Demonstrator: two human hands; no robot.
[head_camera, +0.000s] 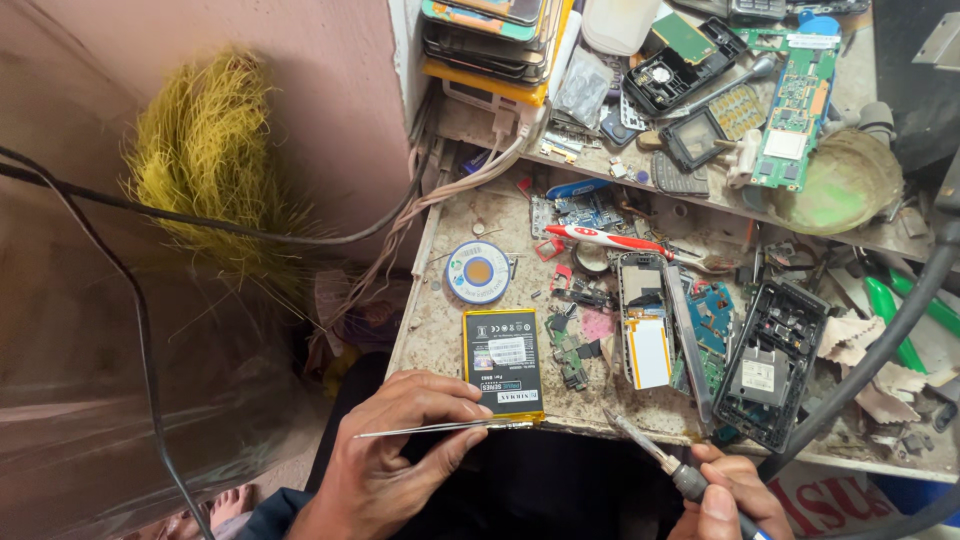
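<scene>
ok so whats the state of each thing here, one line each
left hand: fingers pinching thin metal tweezers, held level
right hand: gripping a soldering iron, tip up over the bench edge
flat battery: lying flat at the bench edge, beside the tweezers' tip
solder wick spool: lying flat
small phone: opened, lying face down
black phone frame: stripped, lying flat
toothbrush: lying on its side

A flat black battery (503, 364) with a yellow edge and a white-grey label lies at 6 o'clock. At 3, an open phone's (644, 318) white and orange sticker. At 12, a small dark screen (693, 137).
</scene>
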